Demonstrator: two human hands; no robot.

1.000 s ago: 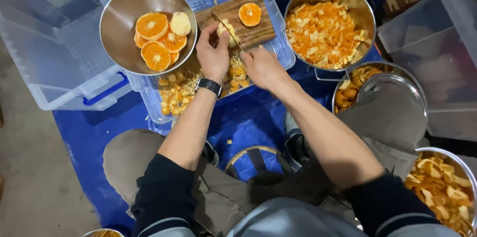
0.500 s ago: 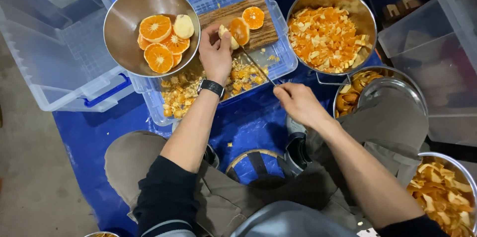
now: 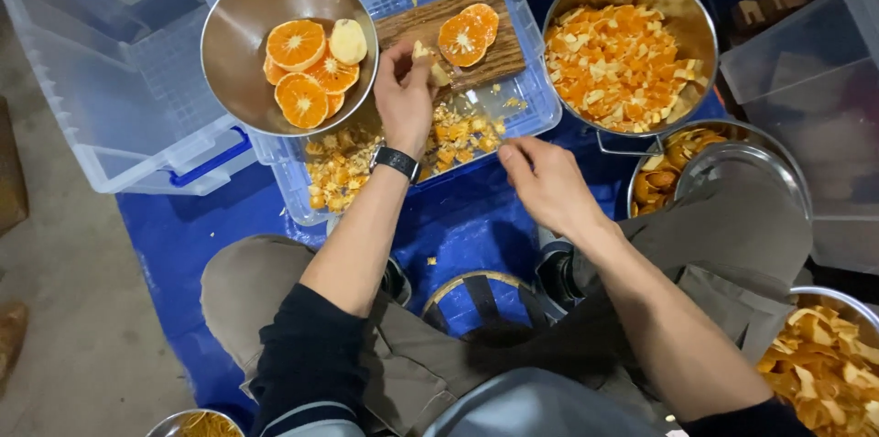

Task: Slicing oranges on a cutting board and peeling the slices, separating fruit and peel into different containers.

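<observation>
My left hand (image 3: 406,98), with a black watch on its wrist, is at the near edge of a wooden cutting board (image 3: 417,27) and is shut on a small pale piece of peeled fruit (image 3: 432,63). Two orange halves (image 3: 467,34) lie cut side up on the board. My right hand (image 3: 549,185) hovers over the blue sheet, apart from the board, fingers curled; the thin knife it held a moment ago is hidden beneath it. Left of the board, a steel bowl (image 3: 229,25) holds orange slices and one peeled fruit.
The board rests on a blue slatted crate (image 3: 536,103) with chopped peel inside. A steel pot (image 3: 687,11) of diced orange stands right of it, and bowls of peel (image 3: 664,176) (image 3: 824,373) are further right. Clear plastic bins (image 3: 101,61) (image 3: 806,80) flank the area on a blue sheet (image 3: 467,235).
My right hand has drawn back from the board toward me, carrying the knife away. My left hand has stayed at the board with the small piece of fruit.
</observation>
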